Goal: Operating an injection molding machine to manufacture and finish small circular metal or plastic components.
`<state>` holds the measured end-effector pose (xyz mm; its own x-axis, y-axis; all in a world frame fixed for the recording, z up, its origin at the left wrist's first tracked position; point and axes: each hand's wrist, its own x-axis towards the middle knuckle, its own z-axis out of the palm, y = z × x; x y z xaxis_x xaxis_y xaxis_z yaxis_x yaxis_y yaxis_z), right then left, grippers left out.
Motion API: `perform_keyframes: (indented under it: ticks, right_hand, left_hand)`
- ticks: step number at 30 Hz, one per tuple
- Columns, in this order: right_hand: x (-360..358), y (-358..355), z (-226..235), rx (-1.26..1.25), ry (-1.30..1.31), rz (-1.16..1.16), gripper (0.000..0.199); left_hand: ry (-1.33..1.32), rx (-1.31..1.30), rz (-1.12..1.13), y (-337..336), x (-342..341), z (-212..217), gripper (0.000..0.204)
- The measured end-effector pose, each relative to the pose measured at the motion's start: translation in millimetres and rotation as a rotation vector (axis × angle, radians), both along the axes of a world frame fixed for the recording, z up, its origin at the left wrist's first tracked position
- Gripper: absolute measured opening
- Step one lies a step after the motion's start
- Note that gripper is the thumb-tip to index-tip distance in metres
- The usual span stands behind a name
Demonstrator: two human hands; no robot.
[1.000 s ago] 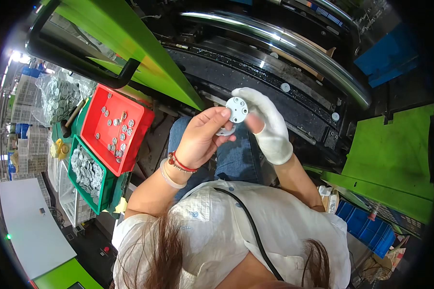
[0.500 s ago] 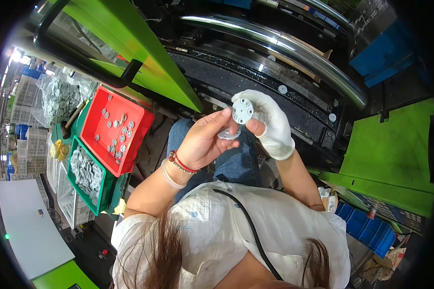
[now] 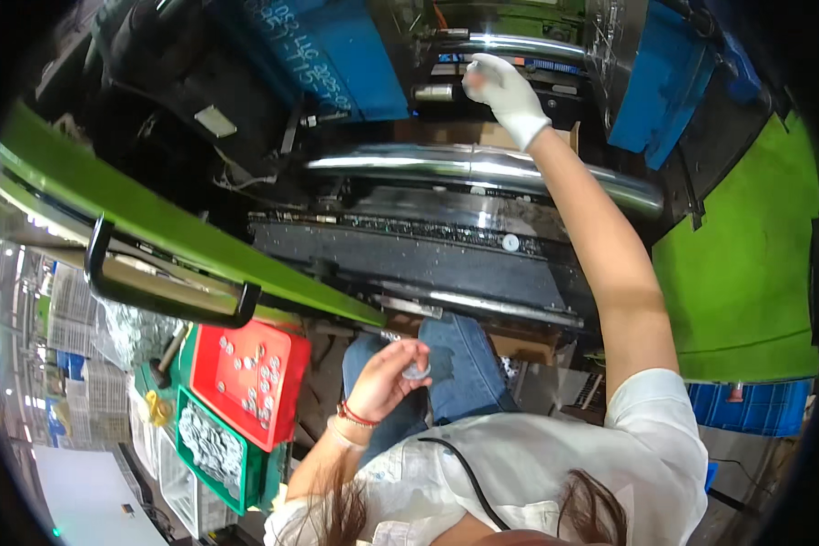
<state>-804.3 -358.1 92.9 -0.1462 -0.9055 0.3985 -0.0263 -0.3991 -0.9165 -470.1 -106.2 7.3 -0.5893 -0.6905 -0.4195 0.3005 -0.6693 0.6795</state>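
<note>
Gloved right hand (image 3: 503, 89) up betw. blue blocks (image 3: 651, 77); left hand (image 3: 387, 378) over lap.

The single head-worn fisheye view looked steeply down over the person's chest, close above the red tray (image 3: 250, 382) at lower left.

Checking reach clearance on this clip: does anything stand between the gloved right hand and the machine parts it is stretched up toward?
Nothing visible does. The gloved right hand is already past the chrome bar, up among the machine parts. The left hand stays low over the lap with a small clear piece.
</note>
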Motion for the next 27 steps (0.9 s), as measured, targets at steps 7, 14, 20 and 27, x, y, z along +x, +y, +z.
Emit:
perform_keyframes:
  ticks: [7, 14, 20, 27]
  right_hand:
    - [-10.5, -109.9, -11.9, -0.045, 0.073, -0.013, 0.049]
    - [2.4, -179.7, -18.6, -0.005, 0.187, -0.055, 0.049]
    - [-2.2, -182.2, -22.3, -0.054, 0.3, -0.135, 0.048]
    - [-1.7, -160.2, -9.7, -0.079, 0.317, -0.038, 0.048]
  left_hand:
    - [-0.148, -0.08, -0.001, -24.2, 6.3, -1.0, 0.023]
    - [-0.259, -0.184, -0.044, -36.9, 10.1, 7.6, 0.022]
    - [-0.317, -0.22, -0.125, -45.5, 11.9, 6.5, 0.024]
    - [-0.347, -0.27, -0.185, -56.1, -0.9, 2.4, 0.023]
